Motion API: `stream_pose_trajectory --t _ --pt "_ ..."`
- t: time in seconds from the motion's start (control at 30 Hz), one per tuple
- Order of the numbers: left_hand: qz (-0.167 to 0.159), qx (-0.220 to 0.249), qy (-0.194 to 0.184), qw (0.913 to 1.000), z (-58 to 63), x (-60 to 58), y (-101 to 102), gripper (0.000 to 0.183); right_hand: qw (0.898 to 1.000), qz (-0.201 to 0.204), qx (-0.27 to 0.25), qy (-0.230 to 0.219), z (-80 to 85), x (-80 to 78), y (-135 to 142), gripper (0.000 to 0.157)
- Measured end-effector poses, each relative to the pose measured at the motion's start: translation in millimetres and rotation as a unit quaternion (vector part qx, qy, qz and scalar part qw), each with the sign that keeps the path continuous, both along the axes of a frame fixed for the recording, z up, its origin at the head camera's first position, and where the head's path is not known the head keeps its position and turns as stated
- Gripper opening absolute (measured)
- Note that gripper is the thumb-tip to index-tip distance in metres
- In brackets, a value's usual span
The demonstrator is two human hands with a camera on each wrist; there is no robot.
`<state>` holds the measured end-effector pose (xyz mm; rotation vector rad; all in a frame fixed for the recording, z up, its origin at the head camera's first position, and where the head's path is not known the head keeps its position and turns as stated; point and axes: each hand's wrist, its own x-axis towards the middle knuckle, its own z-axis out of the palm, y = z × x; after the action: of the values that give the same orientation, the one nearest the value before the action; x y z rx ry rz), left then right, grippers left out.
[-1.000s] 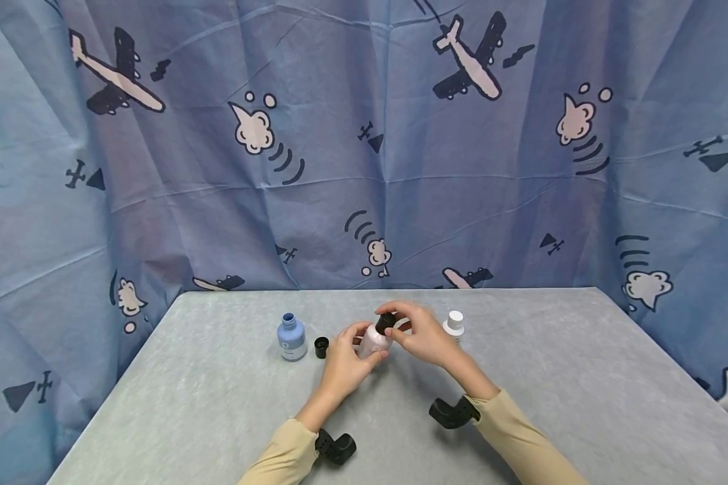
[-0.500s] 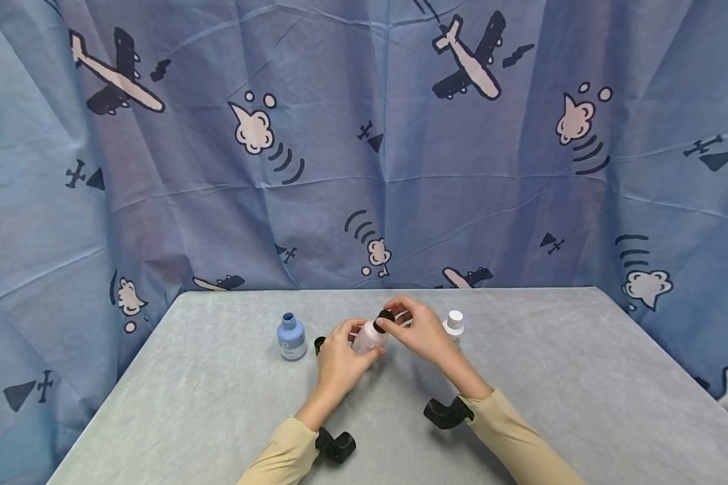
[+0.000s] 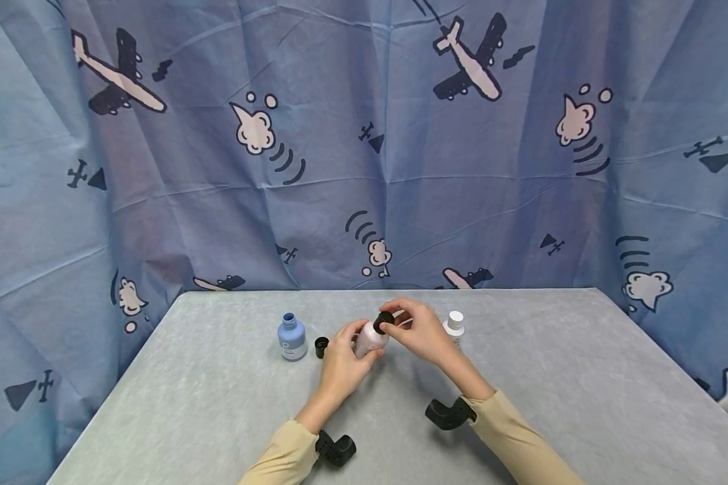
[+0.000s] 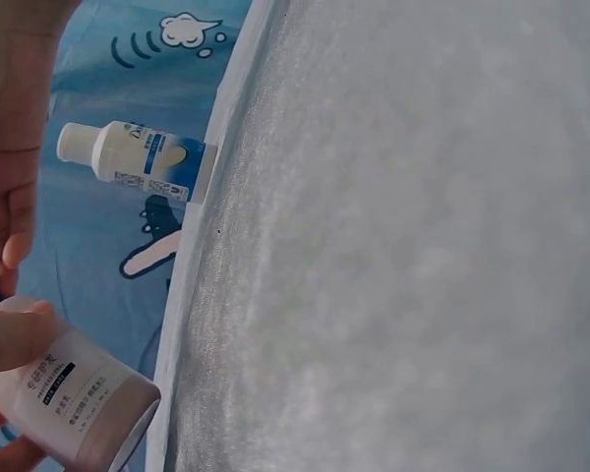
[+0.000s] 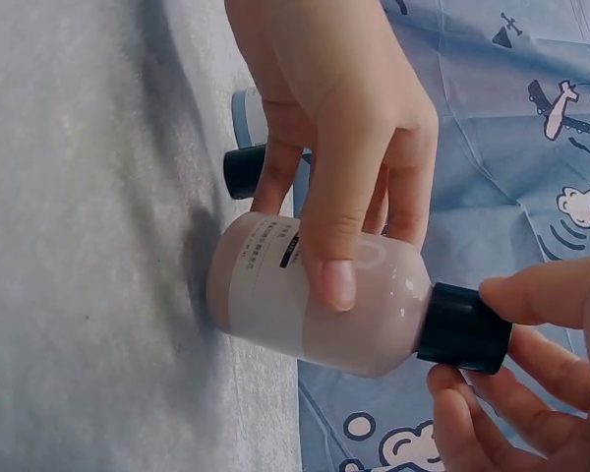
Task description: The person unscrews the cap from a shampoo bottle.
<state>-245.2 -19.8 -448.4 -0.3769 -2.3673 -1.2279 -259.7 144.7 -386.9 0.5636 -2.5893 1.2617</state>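
Note:
A pale pink bottle with a black screw cap is tilted to the right above the table. My left hand grips its body, thumb across the label. With thumb and fingertips my right hand pinches the cap, which sits on the bottle's neck. The printed label shows in the left wrist view, where the pink bottle hangs at lower left. Left of my left hand stands a blue bottle with a bare, open neck. A loose black cap lies between them, its hollow side showing.
A white-capped bottle stands just behind my right hand, partly hidden by it. The grey table ends at a back edge against a blue curtain printed with planes. Black wrist mounts hang below both wrists.
The pink bottle and both hands have shifted slightly left. My right fingers have changed position round the cap. The loose cap, partly covered half a second ago, shows more fully again.

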Motion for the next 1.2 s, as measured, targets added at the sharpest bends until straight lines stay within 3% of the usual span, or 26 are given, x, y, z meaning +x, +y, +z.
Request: stream_pose_trajectory --t 0.3,0.57,0.7,0.93,1.2 --pt "-0.018 -0.005 -0.019 0.9996 0.5 1.0 -0.2 0.051 0.999 0.044 -0.001 0.009 2.1 1.4 1.7 0.028" --pt "-0.002 0.013 -0.017 0.9998 3.2 2.3 0.4 0.052 0.999 0.053 -0.011 0.003 4.5 3.9 1.1 0.031" --pt "0.013 0.030 -0.015 0.9994 4.9 3.0 1.9 0.053 0.999 0.032 -0.029 -0.004 5.2 5.0 -0.3 0.037" --pt "0.025 0.028 0.002 0.9993 5.0 3.7 4.0 0.051 0.997 -0.070 -0.015 -0.026 6.5 6.6 -2.7 0.034" --pt "0.013 0.035 0.010 0.9993 3.5 3.9 4.6 0.051 0.998 -0.059 -0.014 -0.026 4.7 5.9 0.1 0.028"
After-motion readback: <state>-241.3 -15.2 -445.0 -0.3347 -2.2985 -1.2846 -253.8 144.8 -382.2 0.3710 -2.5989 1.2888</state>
